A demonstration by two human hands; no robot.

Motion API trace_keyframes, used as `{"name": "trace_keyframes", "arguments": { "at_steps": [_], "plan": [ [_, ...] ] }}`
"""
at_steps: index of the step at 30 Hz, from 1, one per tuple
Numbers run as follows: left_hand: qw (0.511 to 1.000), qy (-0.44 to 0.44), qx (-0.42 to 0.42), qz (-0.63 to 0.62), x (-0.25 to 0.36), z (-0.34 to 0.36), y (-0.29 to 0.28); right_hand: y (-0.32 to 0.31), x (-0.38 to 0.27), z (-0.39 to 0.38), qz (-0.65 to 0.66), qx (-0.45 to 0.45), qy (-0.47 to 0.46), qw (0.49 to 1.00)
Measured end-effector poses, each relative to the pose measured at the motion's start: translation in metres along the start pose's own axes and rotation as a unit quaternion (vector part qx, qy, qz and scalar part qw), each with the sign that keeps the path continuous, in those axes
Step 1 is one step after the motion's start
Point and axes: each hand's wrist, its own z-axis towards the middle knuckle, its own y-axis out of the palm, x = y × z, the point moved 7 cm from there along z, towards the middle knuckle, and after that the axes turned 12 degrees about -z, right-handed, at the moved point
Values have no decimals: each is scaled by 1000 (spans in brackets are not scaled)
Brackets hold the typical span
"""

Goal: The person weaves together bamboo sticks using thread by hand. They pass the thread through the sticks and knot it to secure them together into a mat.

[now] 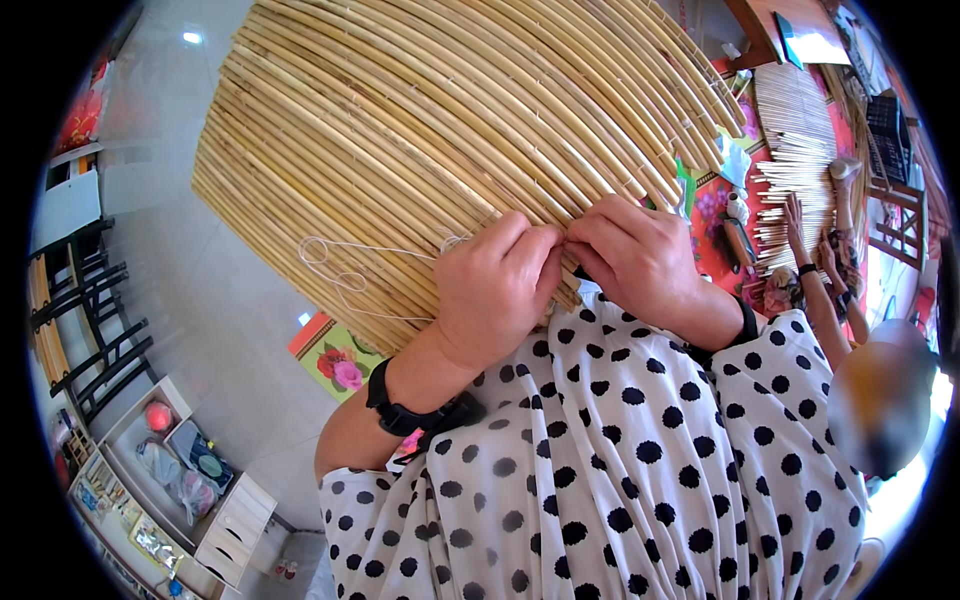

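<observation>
A mat of yellowish reed sticks (400, 120), laid side by side and bound with thin thread, spreads in front of me. At its near edge my left hand (495, 285) is closed, fingertips pinched, with a white string (345, 255) running in loops from it over the reeds to the left. My right hand (635, 260) is closed in a pinch too, its fingertips meeting those of the left. What lies between the right fingertips is too small to make out. Both hands rest close against the reed ends.
On the right, another person's hands (795, 225) work on a second reed mat (795, 120) over a red flowered cloth (715, 240). A black folding rack (90, 310) and an open drawer unit (225, 520) stand at the left. A flowered board (335, 355) shows under the mat.
</observation>
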Motion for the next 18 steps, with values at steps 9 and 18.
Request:
{"name": "trace_keyframes", "arguments": {
  "at_steps": [9, 18],
  "plan": [
    [990, -93, -102, -35, -6, 8, 4, 4, 5, -5, 19, 14, -17, 1000],
    [989, -97, -110, -15, -5, 9, 6, 2, 3, -7, 9, 37, 1, 999]
  ]
}}
